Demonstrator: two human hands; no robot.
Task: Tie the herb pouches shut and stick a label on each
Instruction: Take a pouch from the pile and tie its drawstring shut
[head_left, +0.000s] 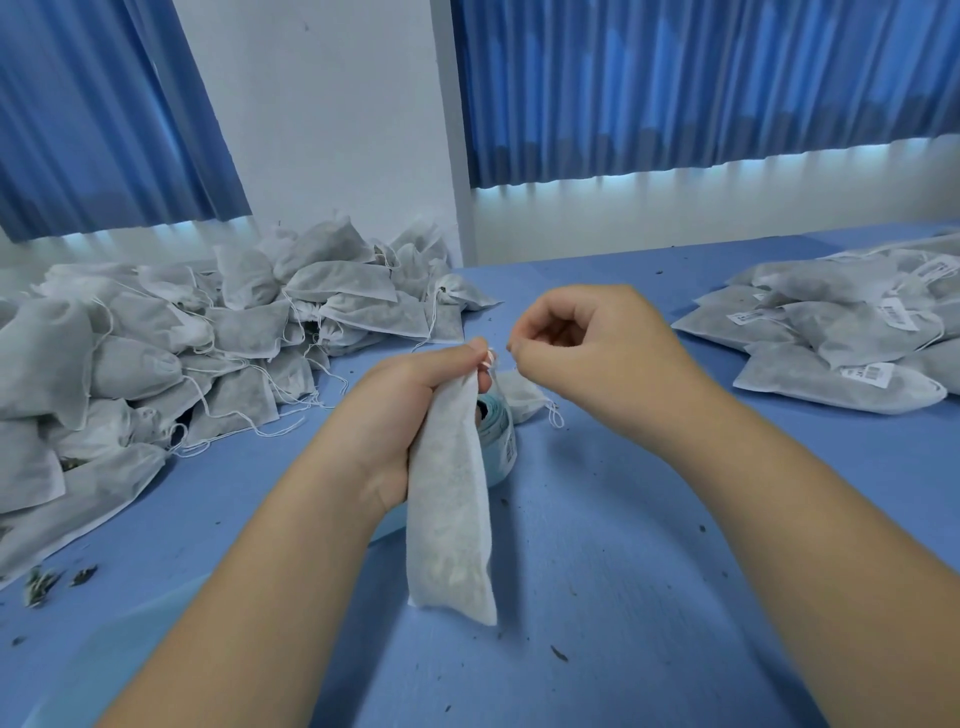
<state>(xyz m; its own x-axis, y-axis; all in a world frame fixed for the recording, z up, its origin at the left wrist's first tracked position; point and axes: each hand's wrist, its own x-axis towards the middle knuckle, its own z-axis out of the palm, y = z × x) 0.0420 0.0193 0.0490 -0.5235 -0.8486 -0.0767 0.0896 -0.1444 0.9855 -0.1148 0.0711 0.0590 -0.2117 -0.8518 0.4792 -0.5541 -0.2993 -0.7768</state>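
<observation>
My left hand (410, 410) grips the neck of a white herb pouch (452, 509), which hangs down above the blue table (623, 571). Just to the right of the pouch's top, my right hand (587, 353) pinches something very thin, apparently the pouch's drawstring, though the string itself is barely visible. A roll of labels (501, 436) on pale blue backing stands on the table right behind the pouch, partly hidden by it.
A large heap of unlabelled pouches (182, 332) with loose strings fills the left side. A stack of labelled pouches (852, 332) lies at the right. One small pouch (524, 397) lies behind the roll. Herb crumbs (47, 584) dot the table; blue curtains hang behind.
</observation>
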